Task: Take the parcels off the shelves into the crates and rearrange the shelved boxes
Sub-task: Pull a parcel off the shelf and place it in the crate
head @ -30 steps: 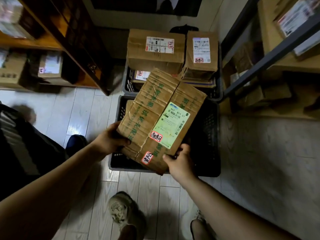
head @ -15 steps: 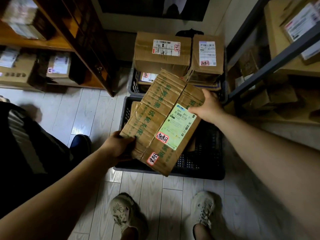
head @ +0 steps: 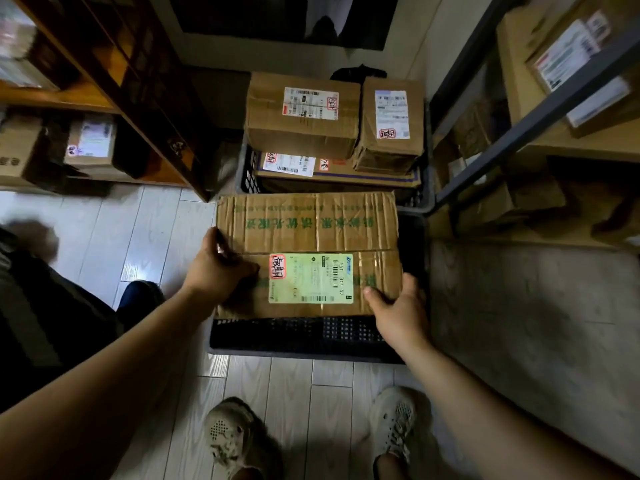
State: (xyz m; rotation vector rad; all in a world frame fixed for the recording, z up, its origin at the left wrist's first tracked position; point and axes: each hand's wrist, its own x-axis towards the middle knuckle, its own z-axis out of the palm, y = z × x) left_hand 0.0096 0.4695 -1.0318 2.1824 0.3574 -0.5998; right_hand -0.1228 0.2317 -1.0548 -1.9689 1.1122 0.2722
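Note:
A wide cardboard parcel (head: 311, 226) with green print and a pale green label lies level over the near black crate (head: 304, 337). My left hand (head: 218, 271) grips its left edge, thumb over the top face. My right hand (head: 398, 306) grips its near right corner. A second crate (head: 247, 174) behind it is stacked with several labelled boxes, among them a large box (head: 301, 116) and a smaller one (head: 391, 123).
A dark wooden shelf unit (head: 114, 81) on the left holds boxes (head: 91, 143). A metal-framed rack (head: 540, 109) on the right carries more parcels (head: 571, 64). My two shoes (head: 239, 441) stand on the pale plank floor just before the crate.
The parcel has turned from a slant to lie square and lower over the near crate. My right hand has shifted from the far right corner to the near right corner.

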